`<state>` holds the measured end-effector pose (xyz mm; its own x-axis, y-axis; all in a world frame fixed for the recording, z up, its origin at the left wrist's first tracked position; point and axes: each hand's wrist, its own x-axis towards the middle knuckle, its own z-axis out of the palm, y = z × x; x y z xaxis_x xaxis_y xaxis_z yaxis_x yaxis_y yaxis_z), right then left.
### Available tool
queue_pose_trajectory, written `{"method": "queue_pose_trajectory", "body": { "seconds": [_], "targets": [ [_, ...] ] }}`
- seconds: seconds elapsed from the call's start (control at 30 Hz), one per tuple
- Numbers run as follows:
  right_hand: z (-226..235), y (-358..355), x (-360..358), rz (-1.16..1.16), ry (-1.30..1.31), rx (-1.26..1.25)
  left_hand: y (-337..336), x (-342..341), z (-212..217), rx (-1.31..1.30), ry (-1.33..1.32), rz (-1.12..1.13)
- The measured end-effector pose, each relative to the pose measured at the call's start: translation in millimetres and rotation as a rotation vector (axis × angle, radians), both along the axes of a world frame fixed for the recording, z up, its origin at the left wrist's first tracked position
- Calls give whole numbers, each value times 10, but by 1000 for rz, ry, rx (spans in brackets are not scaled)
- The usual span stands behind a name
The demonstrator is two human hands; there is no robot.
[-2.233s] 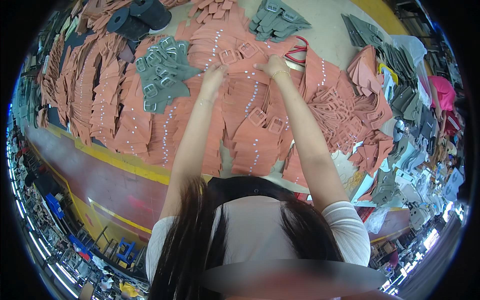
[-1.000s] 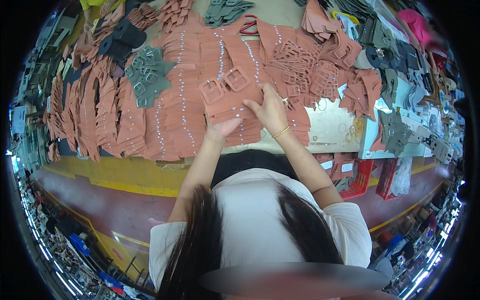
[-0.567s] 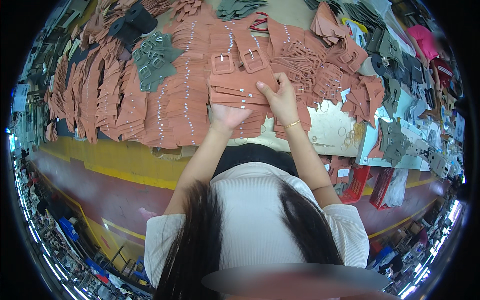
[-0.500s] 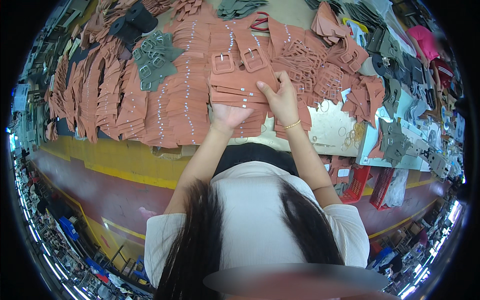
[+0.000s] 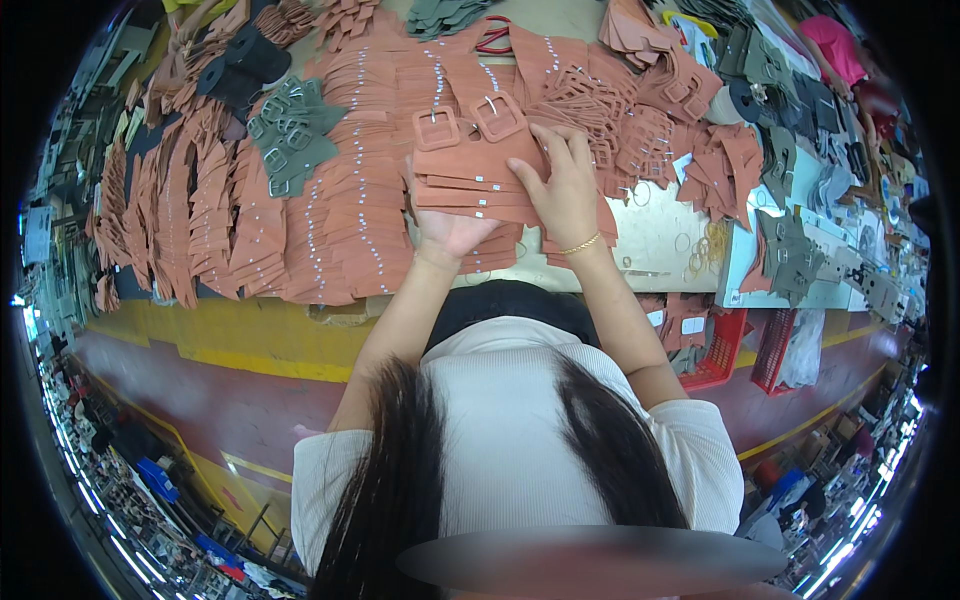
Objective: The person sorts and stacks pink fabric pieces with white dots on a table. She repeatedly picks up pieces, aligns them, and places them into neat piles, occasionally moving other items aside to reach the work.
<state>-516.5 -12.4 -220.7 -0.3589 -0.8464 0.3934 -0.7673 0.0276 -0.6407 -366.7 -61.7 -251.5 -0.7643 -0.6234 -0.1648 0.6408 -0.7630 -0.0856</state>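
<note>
A small stack of salmon-brown leather-like straps (image 5: 465, 163) lies across my hands at the near side of the table. My left hand (image 5: 455, 233) supports it from below, palm up, its fingers hidden under the layers. At the stack's right edge is my right hand (image 5: 563, 195), thumb on the top piece and fingers curled over the side. One covered square buckle (image 5: 437, 145) and a second covered buckle (image 5: 499, 135) rest at the stack's far end, each with a metal prong. Small white labels show on the stacked layers.
Rows of overlapping salmon-brown pieces (image 5: 340, 240) cover the table's left. Green buckled straps (image 5: 290, 135) lie on them. More salmon buckles (image 5: 590, 115) are heaped to the right, near rubber bands (image 5: 708, 250). Red-handled scissors (image 5: 495, 35) lie beyond; a red crate (image 5: 722, 350) stands below the edge.
The whole view has shifted slightly. My right hand's fingers have spread a little farther along the stack's right edge. Both hands still hold the stack.
</note>
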Motion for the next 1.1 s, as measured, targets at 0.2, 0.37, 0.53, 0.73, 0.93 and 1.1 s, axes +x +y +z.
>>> {"method": "queue_pose_trajectory", "body": {
  "seconds": [0.2, 0.37, 0.53, 0.73, 0.93, 1.1],
  "targets": [
    [-70, 51, -90, -56, -109, 156, 24, -47, -87, 37, -94, -64],
    [-94, 93, -132, -50, -101, 133, 20, -126, -146, 62, 12, -106],
    [-97, 139, -157, -111, 129, 33, 31, -168, -240, 47, -68, -92],
    [-164, 150, -150, -82, -343, 76, 102, -142, -315, 114, -135, -109],
    [-227, 228, -295, -122, -476, 173, 218, -205, -330, 45, -82, -188],
    [-462, 444, -471, -112, -436, 244, 278, -285, -362, 56, -161, -232]
  ]
}}
